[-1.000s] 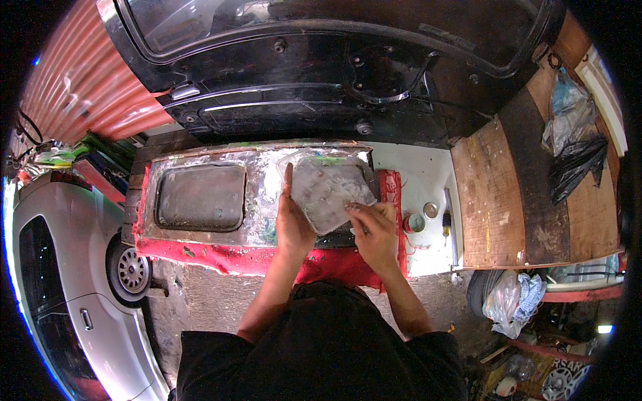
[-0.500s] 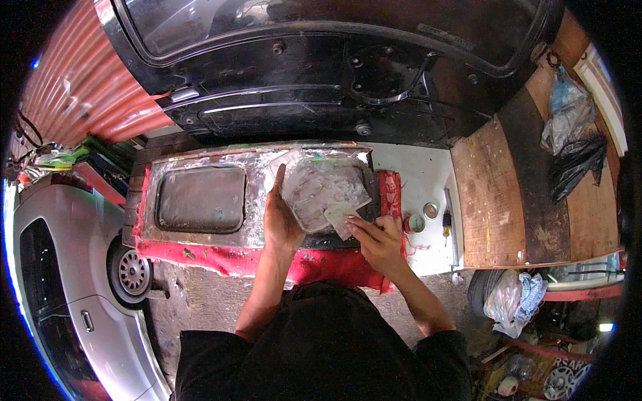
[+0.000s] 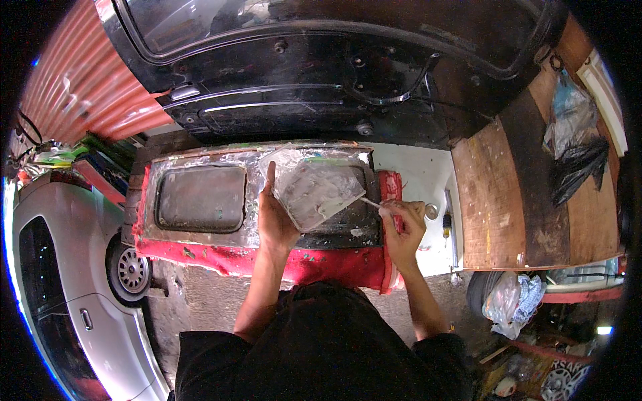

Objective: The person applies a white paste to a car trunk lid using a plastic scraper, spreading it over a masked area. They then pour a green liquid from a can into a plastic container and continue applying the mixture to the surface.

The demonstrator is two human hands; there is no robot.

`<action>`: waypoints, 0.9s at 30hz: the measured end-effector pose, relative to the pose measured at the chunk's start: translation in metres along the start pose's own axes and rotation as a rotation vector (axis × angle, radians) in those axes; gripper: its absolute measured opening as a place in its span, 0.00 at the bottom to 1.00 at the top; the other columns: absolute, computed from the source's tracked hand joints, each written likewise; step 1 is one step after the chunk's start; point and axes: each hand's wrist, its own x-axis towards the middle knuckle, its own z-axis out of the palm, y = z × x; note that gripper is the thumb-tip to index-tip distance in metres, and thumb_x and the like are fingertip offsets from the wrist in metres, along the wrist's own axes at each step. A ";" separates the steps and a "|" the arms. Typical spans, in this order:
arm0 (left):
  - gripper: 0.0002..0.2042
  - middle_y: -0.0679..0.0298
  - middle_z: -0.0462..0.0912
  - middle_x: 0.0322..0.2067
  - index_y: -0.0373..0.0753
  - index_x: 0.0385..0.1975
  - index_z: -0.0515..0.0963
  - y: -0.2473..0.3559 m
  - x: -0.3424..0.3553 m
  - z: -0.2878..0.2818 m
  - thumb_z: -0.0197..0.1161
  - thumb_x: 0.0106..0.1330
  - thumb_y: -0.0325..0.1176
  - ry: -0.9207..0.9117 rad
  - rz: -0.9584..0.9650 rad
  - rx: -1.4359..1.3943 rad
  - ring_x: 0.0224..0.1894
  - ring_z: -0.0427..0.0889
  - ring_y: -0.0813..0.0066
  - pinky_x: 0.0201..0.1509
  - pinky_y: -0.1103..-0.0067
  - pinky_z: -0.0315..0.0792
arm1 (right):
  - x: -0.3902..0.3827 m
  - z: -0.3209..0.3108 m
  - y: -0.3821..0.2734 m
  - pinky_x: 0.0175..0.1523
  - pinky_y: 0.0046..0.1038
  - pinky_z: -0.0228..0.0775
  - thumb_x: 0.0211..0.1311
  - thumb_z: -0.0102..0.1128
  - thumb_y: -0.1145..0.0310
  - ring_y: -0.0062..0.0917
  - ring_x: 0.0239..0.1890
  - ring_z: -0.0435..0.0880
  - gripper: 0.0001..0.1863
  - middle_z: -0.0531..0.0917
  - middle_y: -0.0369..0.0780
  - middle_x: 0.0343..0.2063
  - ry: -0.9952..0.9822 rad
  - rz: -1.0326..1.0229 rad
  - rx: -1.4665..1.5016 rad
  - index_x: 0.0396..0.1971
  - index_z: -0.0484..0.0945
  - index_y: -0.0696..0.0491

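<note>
My left hand (image 3: 277, 227) is closed under and along the left edge of a clear, flat mixing plate (image 3: 328, 212) smeared with whitish paste. Its thumb points up along the rim. Between the thumb and fingers of my right hand (image 3: 406, 230) is a thin, pale putty spreader (image 3: 372, 202), seen nearly edge-on, its tip at the right edge of the plate. Below both hands lies a worn metal panel (image 3: 252, 204) with rectangular recesses and whitish smears. A red cloth (image 3: 221, 259) lies under it and hangs over the front.
A black vehicle door panel (image 3: 267, 110) stands behind the bench. To the right are a small round lid (image 3: 431, 211), a yellow-handled screwdriver (image 3: 447, 226) and a wooden board wall (image 3: 491, 200). A silver car (image 3: 80, 267) stands at the left, beside a red corrugated sheet (image 3: 100, 80).
My right hand has moved right, drawing the spreader from over the plate to its right edge and turning it edge-on. The plate has tilted slightly in my left hand.
</note>
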 end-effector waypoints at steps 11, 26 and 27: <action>0.31 0.58 0.58 0.74 0.69 0.77 0.47 -0.027 -0.001 -0.003 0.44 0.76 0.57 -0.027 0.146 -0.010 0.72 0.63 0.46 0.70 0.46 0.64 | -0.018 0.072 -0.018 0.33 0.21 0.78 0.68 0.63 0.76 0.17 0.31 0.82 0.09 0.84 0.34 0.36 0.080 0.865 1.177 0.44 0.74 0.51; 0.29 0.59 0.58 0.74 0.67 0.77 0.50 -0.018 -0.005 -0.009 0.43 0.77 0.53 -0.024 0.143 -0.060 0.73 0.62 0.49 0.72 0.47 0.62 | -0.040 0.056 -0.025 0.30 0.25 0.79 0.67 0.64 0.77 0.22 0.27 0.83 0.10 0.82 0.36 0.32 0.016 0.905 1.042 0.36 0.70 0.51; 0.30 0.60 0.59 0.74 0.67 0.77 0.52 -0.016 -0.004 -0.011 0.47 0.75 0.53 -0.018 0.160 -0.056 0.73 0.62 0.49 0.72 0.47 0.62 | -0.042 0.055 -0.019 0.30 0.26 0.79 0.66 0.65 0.77 0.23 0.28 0.84 0.10 0.82 0.36 0.32 0.025 0.899 1.004 0.37 0.70 0.51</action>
